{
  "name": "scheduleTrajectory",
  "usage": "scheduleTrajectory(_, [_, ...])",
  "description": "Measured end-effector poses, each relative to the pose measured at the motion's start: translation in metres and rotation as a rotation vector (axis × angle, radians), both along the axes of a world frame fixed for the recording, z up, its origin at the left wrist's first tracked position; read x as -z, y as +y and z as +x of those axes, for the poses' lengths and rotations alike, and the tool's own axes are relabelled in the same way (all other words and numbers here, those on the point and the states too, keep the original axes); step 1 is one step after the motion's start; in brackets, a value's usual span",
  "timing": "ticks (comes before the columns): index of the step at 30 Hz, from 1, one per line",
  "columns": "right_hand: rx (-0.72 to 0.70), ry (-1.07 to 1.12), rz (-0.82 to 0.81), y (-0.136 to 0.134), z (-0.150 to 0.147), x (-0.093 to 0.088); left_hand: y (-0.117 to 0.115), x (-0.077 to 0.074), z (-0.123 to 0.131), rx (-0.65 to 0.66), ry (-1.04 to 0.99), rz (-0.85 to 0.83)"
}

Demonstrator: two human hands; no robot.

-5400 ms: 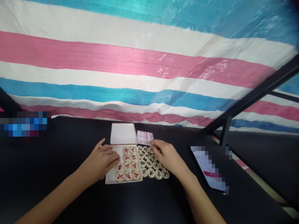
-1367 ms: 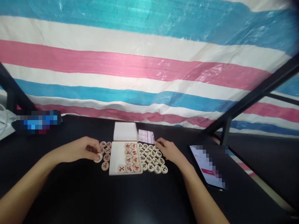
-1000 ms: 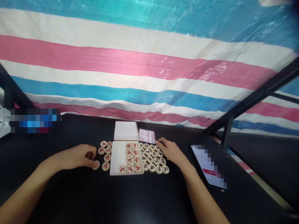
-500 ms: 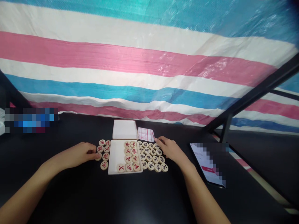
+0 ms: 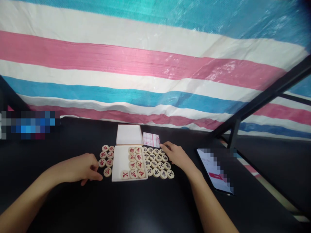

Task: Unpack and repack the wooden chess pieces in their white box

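Note:
My left hand (image 5: 88,169) is just left of the red-lettered Chinese chess pieces (image 5: 109,162), thumb stretched toward the lowest one. Its fingers are bent and apart, holding nothing that I can see. White and shallow, a box tray (image 5: 119,163) stands in the middle, with several red-lettered pieces (image 5: 132,165) lying in its right part. Rows of black-lettered pieces (image 5: 155,163) sit against the tray's right side. My right hand (image 5: 175,154) rests at their back right corner, fingers loosely out. Its fingertips are by a folded paper chessboard (image 5: 151,139).
Behind the tray lies the white box lid (image 5: 129,134). A phone (image 5: 213,171) is on the black table (image 5: 136,207) to the right. Black metal bars (image 5: 233,132) and a striped plastic sheet (image 5: 145,61) close off the back. A blurred-out object (image 5: 31,125) is at far left.
My left hand has drawn off a red-lettered piece in the left group and moved down toward me. That piece now shows fully. My right hand stays in place.

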State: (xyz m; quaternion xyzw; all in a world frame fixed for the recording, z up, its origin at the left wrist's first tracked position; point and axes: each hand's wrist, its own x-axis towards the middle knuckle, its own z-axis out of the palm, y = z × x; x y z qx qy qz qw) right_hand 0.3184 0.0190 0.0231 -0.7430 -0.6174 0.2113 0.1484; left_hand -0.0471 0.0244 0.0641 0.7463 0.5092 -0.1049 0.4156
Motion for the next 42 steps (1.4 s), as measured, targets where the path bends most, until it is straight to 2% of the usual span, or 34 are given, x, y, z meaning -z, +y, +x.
scheduleTrajectory(5, [-0.005,-0.003,0.0,0.0,0.001,0.0,-0.006,0.005,0.012,0.003,0.034,0.005])
scheduleTrajectory(13, [-0.014,0.0,-0.004,0.0,0.001,0.0,-0.006,0.009,0.009,0.058,-0.01,0.043])
scheduleTrajectory(17, [-0.017,0.0,-0.005,0.0,0.001,0.002,-0.008,0.003,0.006,0.068,-0.033,0.017])
scheduleTrajectory(21, [-0.019,0.016,-0.01,0.002,0.002,0.002,-0.009,-0.013,0.01,0.106,-0.104,-0.003])
scheduleTrajectory(24, [-0.022,0.026,-0.013,0.003,0.003,0.003,-0.012,-0.021,0.028,0.174,-0.17,0.188])
scheduleTrajectory(27, [-0.015,0.026,-0.02,0.003,0.004,0.003,-0.015,-0.02,0.053,0.239,-0.136,0.465])
scheduleTrajectory(29, [-0.016,0.028,-0.024,0.003,0.004,0.004,-0.017,-0.016,0.067,0.354,-0.095,0.554])
scheduleTrajectory(32, [-0.033,0.035,-0.017,0.003,0.004,0.003,-0.018,-0.012,0.08,0.477,-0.008,0.591])
scheduleTrajectory(36, [-0.037,0.026,-0.013,0.002,0.003,0.001,-0.017,-0.008,0.086,0.455,0.024,0.608])
scheduleTrajectory(39, [-0.038,0.022,-0.016,0.002,0.003,0.001,-0.016,-0.005,0.086,0.382,0.026,0.584])
scheduleTrajectory(42, [-0.038,0.023,-0.019,0.002,0.003,0.001,-0.013,-0.007,0.076,0.303,-0.034,0.548])
